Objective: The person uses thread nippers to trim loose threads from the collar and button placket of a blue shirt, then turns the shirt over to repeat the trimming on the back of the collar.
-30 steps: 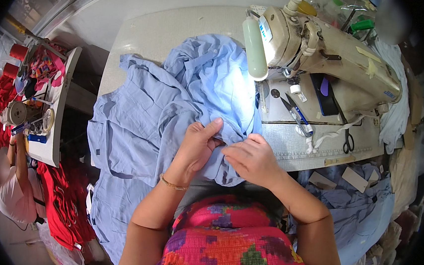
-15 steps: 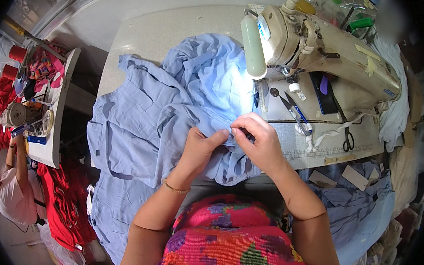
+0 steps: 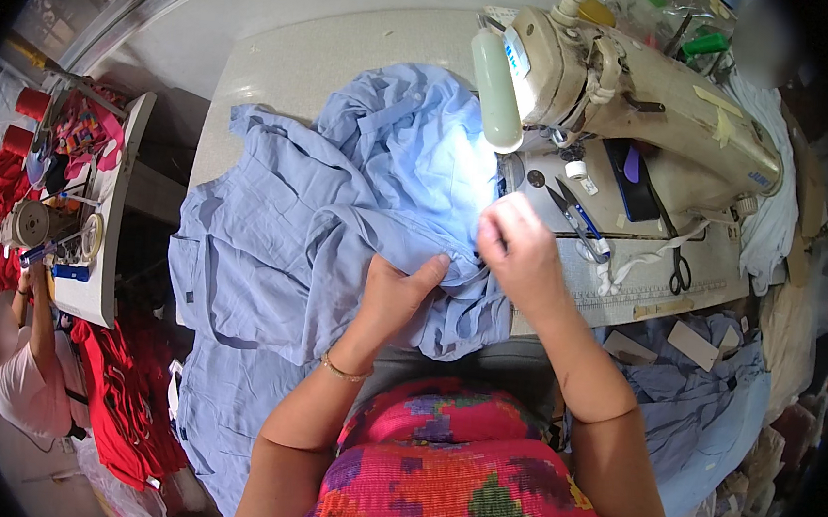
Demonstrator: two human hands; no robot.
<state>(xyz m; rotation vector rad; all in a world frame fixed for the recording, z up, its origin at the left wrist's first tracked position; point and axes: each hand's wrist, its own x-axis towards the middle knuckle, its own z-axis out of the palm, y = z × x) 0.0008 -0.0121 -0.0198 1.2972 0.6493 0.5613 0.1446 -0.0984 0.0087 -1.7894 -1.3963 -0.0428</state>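
Note:
A light blue cloth garment (image 3: 272,208) lies bunched over the sewing table, brightly lit near the machine's lamp. My left hand (image 3: 400,291) is closed on a fold of it, thumb on top and fingers hidden beneath the cloth. Just right of that fold, my right hand (image 3: 523,253) is raised with its fingers curled into a pinch, slightly smeared by motion. Whatever its fingertips hold, if anything, is too small to make out. The sewing machine (image 3: 641,92) stands beyond my right hand, with its pale green lamp (image 3: 495,90) over the cloth.
Thread snips (image 3: 573,213), a blue pen (image 3: 587,219), a phone (image 3: 632,183) and black scissors (image 3: 678,265) lie right of my right hand. Darker blue cloth (image 3: 675,396) hangs at the lower right. A co-worker (image 3: 30,374) sits at the left beside red cloth (image 3: 126,401).
My right hand has lifted away from my left hand, up and to the right, its fingers leaving the fold. My left hand stays on the garment, nearly unmoved.

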